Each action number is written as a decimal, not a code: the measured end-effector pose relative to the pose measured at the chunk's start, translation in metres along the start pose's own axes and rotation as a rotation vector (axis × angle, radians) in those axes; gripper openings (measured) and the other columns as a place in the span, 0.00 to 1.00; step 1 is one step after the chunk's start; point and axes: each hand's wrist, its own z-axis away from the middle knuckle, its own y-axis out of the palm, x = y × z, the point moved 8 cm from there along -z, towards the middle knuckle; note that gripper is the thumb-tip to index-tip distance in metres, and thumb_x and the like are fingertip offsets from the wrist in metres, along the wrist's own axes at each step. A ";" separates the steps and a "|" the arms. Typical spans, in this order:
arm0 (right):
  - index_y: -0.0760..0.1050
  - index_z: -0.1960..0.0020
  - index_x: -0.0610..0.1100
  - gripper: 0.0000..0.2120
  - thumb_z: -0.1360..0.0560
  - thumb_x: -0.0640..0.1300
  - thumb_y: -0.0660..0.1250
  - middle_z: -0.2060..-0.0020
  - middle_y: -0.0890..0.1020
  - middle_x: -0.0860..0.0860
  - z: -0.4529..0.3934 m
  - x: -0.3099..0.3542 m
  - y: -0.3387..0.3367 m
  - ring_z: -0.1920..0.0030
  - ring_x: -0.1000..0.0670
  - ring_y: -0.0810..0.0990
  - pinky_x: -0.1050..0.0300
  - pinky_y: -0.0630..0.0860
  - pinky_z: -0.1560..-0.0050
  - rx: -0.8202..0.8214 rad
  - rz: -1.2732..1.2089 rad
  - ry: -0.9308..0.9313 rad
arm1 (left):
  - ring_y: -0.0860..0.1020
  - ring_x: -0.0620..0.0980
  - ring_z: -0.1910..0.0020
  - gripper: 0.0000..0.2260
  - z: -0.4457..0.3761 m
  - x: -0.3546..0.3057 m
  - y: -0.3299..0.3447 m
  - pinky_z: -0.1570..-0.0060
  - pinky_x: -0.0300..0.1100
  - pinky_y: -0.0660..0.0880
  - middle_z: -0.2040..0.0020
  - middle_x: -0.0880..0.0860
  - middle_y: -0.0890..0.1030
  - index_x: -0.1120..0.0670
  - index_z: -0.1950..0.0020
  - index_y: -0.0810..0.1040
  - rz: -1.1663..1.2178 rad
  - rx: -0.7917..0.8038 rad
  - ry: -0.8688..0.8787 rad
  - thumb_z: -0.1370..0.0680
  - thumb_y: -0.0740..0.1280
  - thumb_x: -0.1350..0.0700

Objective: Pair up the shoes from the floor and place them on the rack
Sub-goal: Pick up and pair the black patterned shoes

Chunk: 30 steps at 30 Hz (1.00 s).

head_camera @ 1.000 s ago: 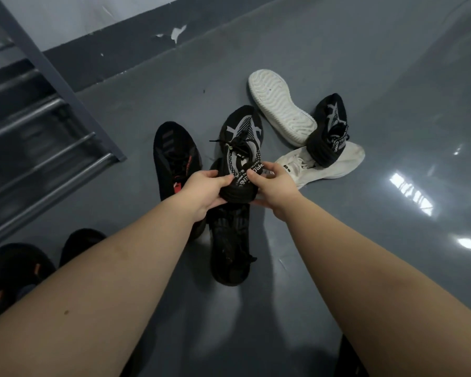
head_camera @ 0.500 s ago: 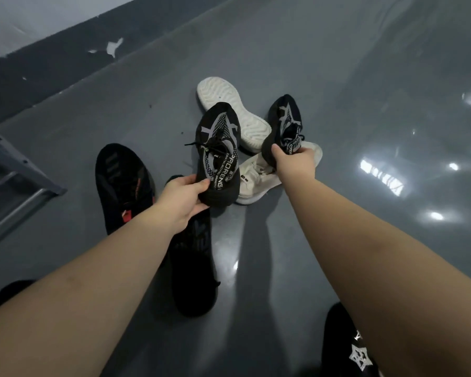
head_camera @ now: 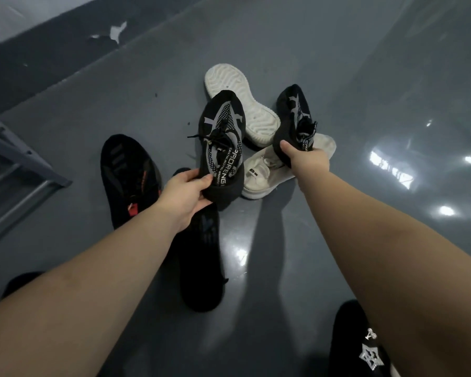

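Note:
My left hand (head_camera: 184,195) grips the heel of a black knit sneaker with grey and white markings (head_camera: 222,137), held above the floor with its toe pointing away. My right hand (head_camera: 307,160) is closed on the heel of the matching black sneaker (head_camera: 292,115), which rests on a white sneaker (head_camera: 264,170). A second white sneaker (head_camera: 238,96) lies sole up just behind. Two larger black shoes lie on the floor: one with red accents (head_camera: 125,175), one under my left wrist (head_camera: 201,262). The rack's grey frame (head_camera: 19,156) shows at the left edge.
The floor (head_camera: 351,63) is glossy grey with bright light reflections on the right. A dark skirting band runs along the wall at the top left. A black slipper with a silver star (head_camera: 362,346) lies at the bottom right, and another dark shoe (head_camera: 19,281) at the bottom left.
My right hand let go of the first sneaker, reached right and closed on the second black sneaker's heel. The left hand kept its shoe. The view swung right, so less of the rack shows.

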 end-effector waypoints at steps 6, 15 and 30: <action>0.77 0.40 0.42 0.27 0.34 0.54 0.75 0.46 0.82 0.47 0.085 -0.015 0.003 0.45 0.45 0.81 0.49 0.77 0.40 0.112 -0.204 -0.006 | 0.79 0.48 0.53 0.16 0.079 0.008 -0.043 0.47 0.46 0.74 0.50 0.54 0.80 0.62 0.33 0.70 0.036 -0.089 -0.005 0.20 0.59 0.65; 0.79 0.44 0.44 0.17 0.31 0.48 0.74 0.50 0.84 0.48 0.254 -0.101 0.021 0.47 0.47 0.82 0.48 0.76 0.39 0.300 -0.285 0.028 | 0.76 0.59 0.42 0.15 0.192 0.108 -0.144 0.46 0.50 0.74 0.36 0.62 0.75 0.64 0.34 0.70 0.167 -0.359 -0.121 0.21 0.59 0.67; 0.62 0.29 0.44 0.39 0.36 0.34 0.77 0.39 0.77 0.46 0.326 -0.179 0.010 0.40 0.43 0.78 0.45 0.74 0.36 0.417 -0.181 0.186 | 0.76 0.57 0.41 0.15 0.266 0.176 -0.163 0.46 0.52 0.75 0.36 0.57 0.76 0.57 0.35 0.71 0.220 -0.318 -0.211 0.21 0.61 0.65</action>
